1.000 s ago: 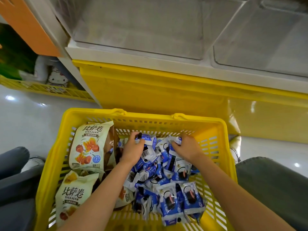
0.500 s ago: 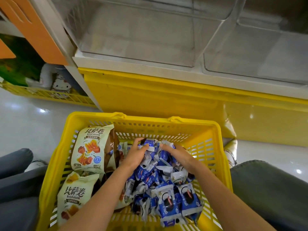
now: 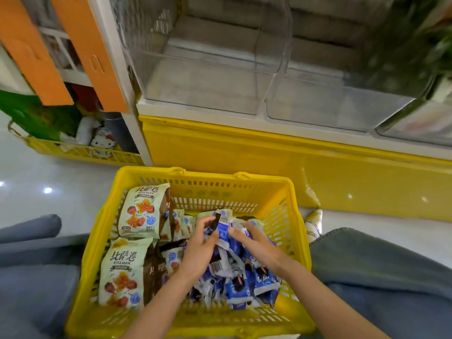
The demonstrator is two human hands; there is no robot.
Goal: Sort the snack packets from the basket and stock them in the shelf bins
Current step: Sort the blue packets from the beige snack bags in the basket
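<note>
small blue-and-white snack packets [image 3: 234,277] were heaped in the right half of the yellow basket [image 3: 203,174], beside larger pale green packets [image 3: 141,211] at the left. a bunch of them was gripped between the left hand [image 3: 199,248] and right hand [image 3: 256,245]. compared with a second earlier, the hands had been drawn closer together.

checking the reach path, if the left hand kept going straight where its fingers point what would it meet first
The left hand grips blue packets, so those come first; past them, probably the basket's far wall.
</note>
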